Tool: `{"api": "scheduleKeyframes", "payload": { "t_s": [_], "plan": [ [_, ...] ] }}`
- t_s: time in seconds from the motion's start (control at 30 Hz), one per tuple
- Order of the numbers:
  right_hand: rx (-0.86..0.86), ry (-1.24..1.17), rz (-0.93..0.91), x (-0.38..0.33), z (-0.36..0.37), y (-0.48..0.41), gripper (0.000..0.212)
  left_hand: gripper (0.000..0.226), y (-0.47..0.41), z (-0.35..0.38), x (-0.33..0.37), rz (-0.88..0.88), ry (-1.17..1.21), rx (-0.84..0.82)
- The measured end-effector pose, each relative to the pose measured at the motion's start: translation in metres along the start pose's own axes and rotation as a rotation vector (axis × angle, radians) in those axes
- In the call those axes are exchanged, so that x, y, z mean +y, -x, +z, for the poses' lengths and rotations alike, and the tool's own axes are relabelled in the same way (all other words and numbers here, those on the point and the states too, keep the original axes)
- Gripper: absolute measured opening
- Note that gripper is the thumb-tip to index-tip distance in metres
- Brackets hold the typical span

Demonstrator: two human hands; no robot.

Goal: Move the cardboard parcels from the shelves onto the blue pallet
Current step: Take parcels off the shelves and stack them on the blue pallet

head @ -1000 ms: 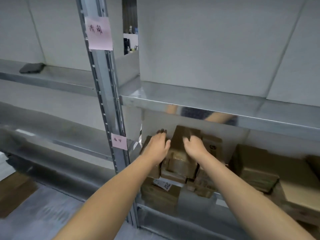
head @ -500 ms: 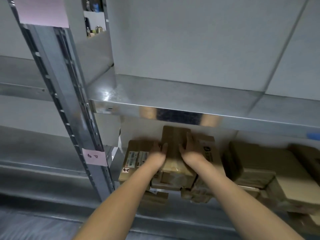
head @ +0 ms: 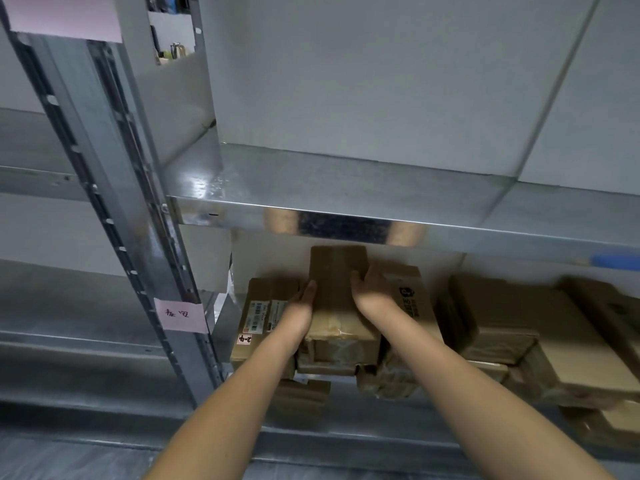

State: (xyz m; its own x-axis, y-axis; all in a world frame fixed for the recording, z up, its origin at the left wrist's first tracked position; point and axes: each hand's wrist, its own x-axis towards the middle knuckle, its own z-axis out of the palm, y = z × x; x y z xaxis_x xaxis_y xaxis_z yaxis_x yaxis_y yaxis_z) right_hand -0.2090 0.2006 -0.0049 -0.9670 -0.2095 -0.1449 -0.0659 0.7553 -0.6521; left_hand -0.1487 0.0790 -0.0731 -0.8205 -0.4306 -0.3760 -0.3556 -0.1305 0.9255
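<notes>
While the left hand (head: 300, 308) lies flat with straight fingers against the left side of a long brown cardboard parcel (head: 337, 292), the right hand (head: 372, 293) grips the opposite side, its thumb laid over the top edge and its other fingers hidden behind the box. Both hands are held narrow, no wider than the parcel clamped between them. That parcel sits endways on top of a heap of smaller taped cardboard boxes (head: 332, 358) on the lower silver metal shelf (head: 346, 441), its far end close under the shelf above.

Just to the left, touching the left wrist, lies a flat cardboard parcel with a white barcode label (head: 258, 315). Just to the right lies a tan cardboard box with a black printed logo (head: 410, 292), partly under the right forearm. Further right, more brown cardboard parcels (head: 519, 327) are piled loosely along the same shelf.

Above them runs a shiny silver upper shelf (head: 346, 185) with white panels behind it. A grey perforated steel upright (head: 114, 202) stands at the left, carrying a small pink handwritten note (head: 181, 315) level with the parcels and a larger pink paper sheet (head: 65, 15) at the top.
</notes>
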Motion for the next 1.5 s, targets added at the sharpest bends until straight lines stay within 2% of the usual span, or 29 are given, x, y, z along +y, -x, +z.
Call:
{"api": "scheduleKeyframes", "payload": {
  "t_s": [0.17,0.37,0.63,0.8,0.97,1.23,1.33,1.43,1.5],
  "plan": [
    [-0.088,-0.189,0.101,0.000,-0.003,0.007,0.063,0.056,0.010,-0.003,0.003,0.000,0.019,0.030],
    [-0.067,-0.422,0.220,-0.005,-0.008,0.031,0.053,0.060,0.042,-0.013,0.021,0.045,-0.085,0.130],
    [-0.113,-0.535,0.092,-0.002,-0.037,0.082,0.053,0.054,0.115,-0.011,0.042,0.160,-0.090,0.162],
    [-0.226,-0.618,0.043,0.021,-0.066,0.126,0.036,0.057,0.176,0.013,0.034,0.165,-0.127,0.224],
    [-0.297,-0.653,0.006,0.054,-0.085,0.179,0.051,0.053,0.236,0.041,0.019,0.210,-0.079,0.298],
    [-0.468,-0.825,-0.103,0.102,-0.106,0.242,0.049,0.044,0.329,0.073,-0.009,0.286,0.010,0.390],
    [-0.516,-0.905,-0.019,0.122,-0.110,0.268,0.055,0.039,0.369,0.079,-0.022,0.282,0.054,0.368],
    [-0.511,-0.887,0.115,0.146,-0.112,0.289,0.063,0.030,0.404,0.083,-0.039,0.280,0.019,0.334],
    [-0.498,-0.900,0.159,0.159,-0.113,0.297,0.060,0.028,0.418,0.087,-0.046,0.262,0.016,0.311]
  ]
}}
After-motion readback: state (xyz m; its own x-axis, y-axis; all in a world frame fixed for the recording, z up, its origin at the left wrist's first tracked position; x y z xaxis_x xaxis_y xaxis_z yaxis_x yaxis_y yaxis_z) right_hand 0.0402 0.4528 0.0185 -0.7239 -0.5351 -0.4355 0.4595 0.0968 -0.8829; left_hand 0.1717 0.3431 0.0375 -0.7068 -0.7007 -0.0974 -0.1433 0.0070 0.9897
